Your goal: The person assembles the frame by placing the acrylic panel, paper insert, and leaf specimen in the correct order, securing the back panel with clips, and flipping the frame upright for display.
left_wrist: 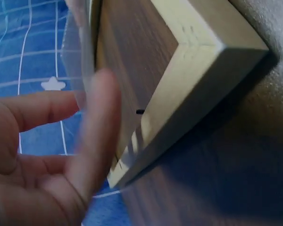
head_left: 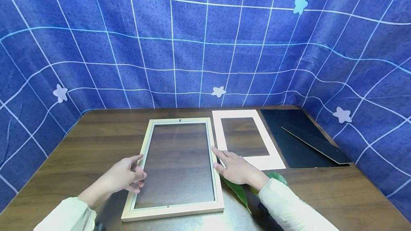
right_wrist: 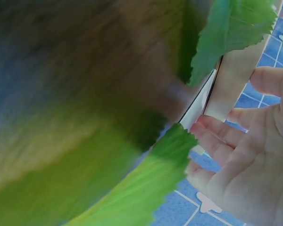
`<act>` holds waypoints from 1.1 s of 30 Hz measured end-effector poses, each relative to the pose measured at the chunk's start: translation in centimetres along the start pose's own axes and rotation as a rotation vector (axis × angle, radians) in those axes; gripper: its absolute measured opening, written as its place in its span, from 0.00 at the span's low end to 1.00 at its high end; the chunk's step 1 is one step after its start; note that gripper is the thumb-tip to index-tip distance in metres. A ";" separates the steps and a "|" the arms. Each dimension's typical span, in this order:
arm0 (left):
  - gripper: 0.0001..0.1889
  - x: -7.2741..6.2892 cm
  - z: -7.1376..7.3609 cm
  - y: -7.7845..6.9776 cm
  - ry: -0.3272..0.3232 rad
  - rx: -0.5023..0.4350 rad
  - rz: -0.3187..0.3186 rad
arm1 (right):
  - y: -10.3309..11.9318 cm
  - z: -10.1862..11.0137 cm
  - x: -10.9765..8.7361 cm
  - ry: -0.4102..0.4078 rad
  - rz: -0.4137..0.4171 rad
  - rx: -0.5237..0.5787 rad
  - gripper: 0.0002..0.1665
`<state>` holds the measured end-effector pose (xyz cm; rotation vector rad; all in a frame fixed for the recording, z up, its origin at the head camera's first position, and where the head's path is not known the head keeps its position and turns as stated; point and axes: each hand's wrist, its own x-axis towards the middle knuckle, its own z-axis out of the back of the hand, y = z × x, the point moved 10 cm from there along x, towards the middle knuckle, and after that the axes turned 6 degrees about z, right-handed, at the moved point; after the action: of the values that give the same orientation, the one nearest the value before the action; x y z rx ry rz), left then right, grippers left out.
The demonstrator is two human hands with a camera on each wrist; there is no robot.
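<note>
Near the centre of the brown wood-grain worktop (head_left: 106,131) lies a pale wooden rectangular frame (head_left: 173,210). The left hand (head_left: 123,174) is at its nine o'clock, fingers partly bent; I cannot tell whether they grasp anything. The right hand (head_left: 236,167), released, touches the three o'clock edge with extended fingers. Between two and three o'clock lie a white rectangular mat (head_left: 266,162) with a cut-out window and a black rectangular board (head_left: 276,124) bearing a narrow black flap (head_left: 316,143). Only the left wrist view plainly reveals a transparent flat sheet (left_wrist: 75,56) by the left fingers; the right one enlarges serrated green leaves (right_wrist: 231,28) at the frame's four o'clock.
</note>
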<state>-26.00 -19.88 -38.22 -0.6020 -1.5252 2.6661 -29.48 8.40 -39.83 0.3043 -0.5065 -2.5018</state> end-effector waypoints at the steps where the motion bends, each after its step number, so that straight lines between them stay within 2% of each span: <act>1: 0.40 0.0 0.1 -0.2 -0.033 0.076 -0.010 | 0.0 0.0 0.0 0.002 -0.001 0.001 0.36; 5: 0.39 0.0 0.3 -0.7 -0.156 0.331 -0.020 | 0.0 -0.1 0.0 0.007 0.005 0.003 0.35; 7: 0.39 0.0 0.3 -0.8 -0.185 0.387 -0.016 | 0.1 -0.1 0.0 0.008 0.010 0.003 0.35; 12: 0.39 -0.1 0.1 -0.9 -0.218 0.448 -0.023 | 0.0 0.0 0.1 0.007 0.013 0.001 0.35; 19: 0.37 -0.1 -0.2 -1.8 -0.289 0.668 -0.051 | 0.0 0.2 0.2 -0.002 0.018 0.000 0.36; 25: 0.32 0.0 -0.8 -2.1 -0.284 0.761 -0.070 | 0.1 0.3 0.1 -0.006 0.022 0.004 0.36; 33: 0.31 0.0 -0.9 -2.1 -0.293 0.794 -0.067 | 0.2 0.2 0.1 -0.009 0.022 0.006 0.35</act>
<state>-26.06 -18.01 -36.93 -0.1113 -0.3769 3.0409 -29.57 8.25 -39.62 0.2885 -0.5187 -2.4814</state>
